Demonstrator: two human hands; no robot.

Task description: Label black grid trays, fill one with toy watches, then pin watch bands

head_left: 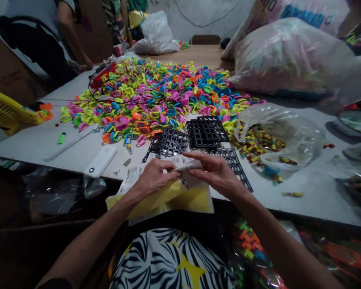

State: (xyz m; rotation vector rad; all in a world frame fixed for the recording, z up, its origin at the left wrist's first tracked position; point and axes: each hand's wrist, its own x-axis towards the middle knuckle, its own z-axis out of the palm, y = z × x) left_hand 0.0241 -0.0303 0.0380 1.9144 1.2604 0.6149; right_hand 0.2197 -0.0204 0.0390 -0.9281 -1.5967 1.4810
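Through the head camera I locate the paper sheet [171,200], white print on one part and yellow on another, at the front edge of the table [313,190], its lower part hanging over the edge above the patterned cloth [168,263]. I register the left hand [153,176] with thumb and forefinger pinching the folded upper part of the sheet. I register the right hand [216,170] gripping the same fold between thumb and forefinger, near the left fingertips. Directly beyond the hands I note black grids [209,130], some overlapping. Behind these lies a large pile of coloured toy watches [168,94]. To the left I find a white power bank [100,161] and, farther off, a green lighter [61,138]. To the right sits a clear bag [307,136], open, with small yellow-and-red pieces [258,138] at its mouth. At the far right I see a large filled sack [291,60]; at the upper left, a co-worker [39,36] stands beside the table.
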